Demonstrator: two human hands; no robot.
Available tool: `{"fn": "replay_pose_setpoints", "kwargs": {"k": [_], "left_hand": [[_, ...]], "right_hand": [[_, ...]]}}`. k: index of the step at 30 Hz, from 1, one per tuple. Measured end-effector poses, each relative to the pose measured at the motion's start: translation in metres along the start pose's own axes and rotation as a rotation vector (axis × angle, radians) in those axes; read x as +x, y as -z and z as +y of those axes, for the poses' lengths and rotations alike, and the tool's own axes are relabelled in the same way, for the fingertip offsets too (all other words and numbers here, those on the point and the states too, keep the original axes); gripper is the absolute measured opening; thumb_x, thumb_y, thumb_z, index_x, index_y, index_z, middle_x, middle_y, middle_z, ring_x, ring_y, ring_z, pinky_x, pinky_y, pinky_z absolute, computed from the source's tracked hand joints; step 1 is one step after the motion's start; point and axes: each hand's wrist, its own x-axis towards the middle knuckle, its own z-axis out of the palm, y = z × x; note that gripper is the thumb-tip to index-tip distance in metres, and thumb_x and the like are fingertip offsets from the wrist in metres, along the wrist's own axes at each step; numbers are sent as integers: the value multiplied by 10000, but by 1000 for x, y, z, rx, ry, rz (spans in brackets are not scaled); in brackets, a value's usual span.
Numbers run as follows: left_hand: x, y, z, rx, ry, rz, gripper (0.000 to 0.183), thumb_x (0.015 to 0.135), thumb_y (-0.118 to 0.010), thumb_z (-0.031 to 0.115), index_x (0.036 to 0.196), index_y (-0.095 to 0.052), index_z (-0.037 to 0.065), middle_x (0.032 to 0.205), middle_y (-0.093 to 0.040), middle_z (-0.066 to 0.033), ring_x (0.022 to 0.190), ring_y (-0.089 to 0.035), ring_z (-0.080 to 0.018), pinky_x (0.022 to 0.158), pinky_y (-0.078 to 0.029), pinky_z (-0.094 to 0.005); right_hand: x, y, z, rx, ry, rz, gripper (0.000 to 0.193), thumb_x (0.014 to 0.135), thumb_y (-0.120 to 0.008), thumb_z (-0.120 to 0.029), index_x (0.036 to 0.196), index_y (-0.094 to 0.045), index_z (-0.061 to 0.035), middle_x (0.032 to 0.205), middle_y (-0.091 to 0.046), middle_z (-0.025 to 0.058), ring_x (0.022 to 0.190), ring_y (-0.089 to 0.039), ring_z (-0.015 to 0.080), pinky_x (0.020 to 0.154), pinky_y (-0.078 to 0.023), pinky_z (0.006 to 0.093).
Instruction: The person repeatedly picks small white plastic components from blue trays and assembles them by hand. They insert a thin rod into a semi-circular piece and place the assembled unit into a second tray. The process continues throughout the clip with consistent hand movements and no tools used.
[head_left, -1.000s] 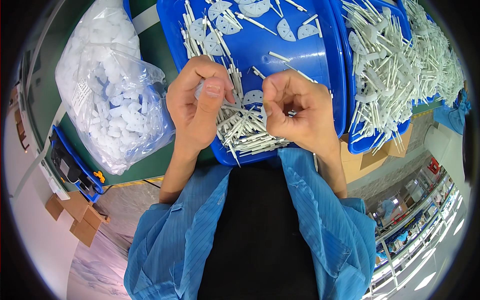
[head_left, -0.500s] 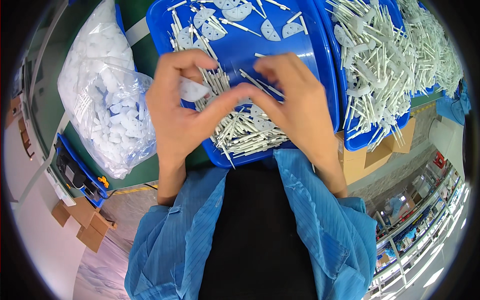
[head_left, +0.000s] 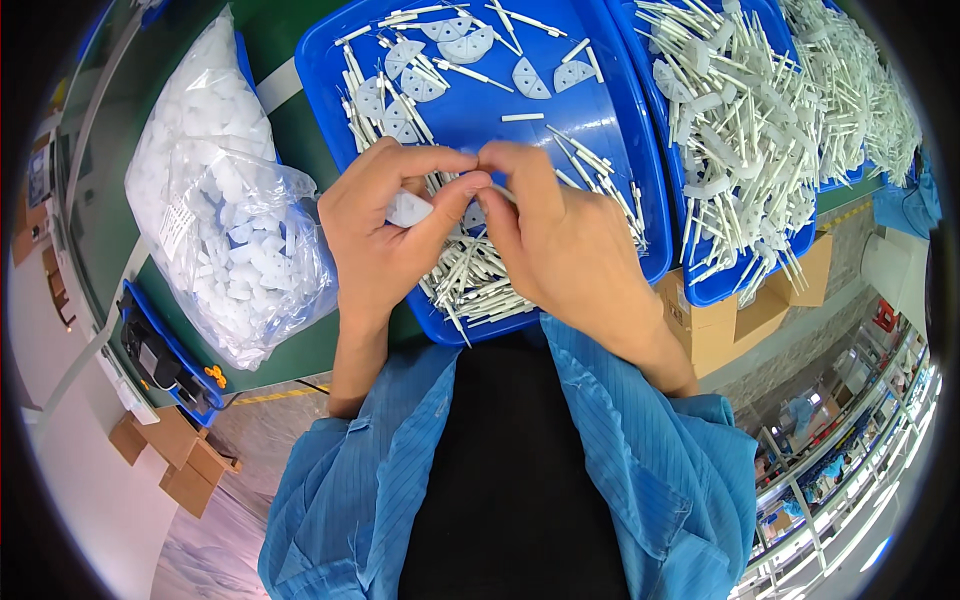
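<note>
Over the blue tray (head_left: 655, 150), my left hand (head_left: 370, 235) is closed, with a white fan-shaped plastic piece (head_left: 408, 209) held in its fingers. My right hand (head_left: 575, 240) meets it, thumb and forefinger pinched. A short length of a pale thin rod shows at the right fingertips; most of what they grip is hidden. Below the hands, many thin white rods (head_left: 480, 285) lie heaped in the tray. Toward its far side are loose half-round white pieces (head_left: 530, 78) with small holes, some among rods.
A clear plastic bag (head_left: 230, 220) of white pieces stands at left on the green table (head_left: 290, 130). Another blue tray (head_left: 715, 292), piled with rods and pieces, adjoins at right. Beneath it sits a cardboard box (head_left: 712, 330). A small blue tray with black items (head_left: 165, 360) lies lower left.
My hands have come together, fingertips now meeting above the tray. The right fingers have closed from a looser curl. The left hand still holds the white piece.
</note>
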Motion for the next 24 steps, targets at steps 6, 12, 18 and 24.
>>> {"fn": "replay_pose_setpoints", "kwargs": {"k": [6, 12, 18, 24], "left_hand": [[-3, -5, 8, -450, 418, 127, 136, 905, -710, 82, 1015, -656, 24, 776, -611, 8, 542, -472, -39, 475, -383, -213], [-1, 11, 0, -693, 289, 23, 334, 1027, -476, 205, 1269, -577, -3, 973, -438, -44, 797, -522, -91, 598, -487, -235], [-2, 4, 6, -506, 163, -18, 388, 1045, -462, 226, 1280, -601, -50, 938, -498, -49, 727, -515, -94, 620, -501, -223], [-4, 4, 16, -775, 436, -26, 535, 1082, -338, 372, 1350, -545, -42, 693, -478, 9, 564, -409, -39, 534, -427, -191]], "right_hand": [[-10, -7, -3, 0, 115, 85, 148, 939, -628, -116, 1045, -549, -51, 770, -677, 104, 559, -659, 263, 456, -491, 364], [-11, 1, -15, 301, 29, 69, 178, 944, -627, -87, 1095, -549, -35, 783, -676, 127, 603, -683, 275, 496, -518, 354], [-5, -10, -11, 367, -13, 69, 231, 956, -613, -87, 1157, -528, -13, 771, -665, 143, 615, -685, 297, 485, -500, 352], [3, -9, -14, 475, -95, 38, 351, 911, -684, -90, 1216, -528, -14, 712, -638, 90, 528, -626, 184, 475, -470, 313]]}}
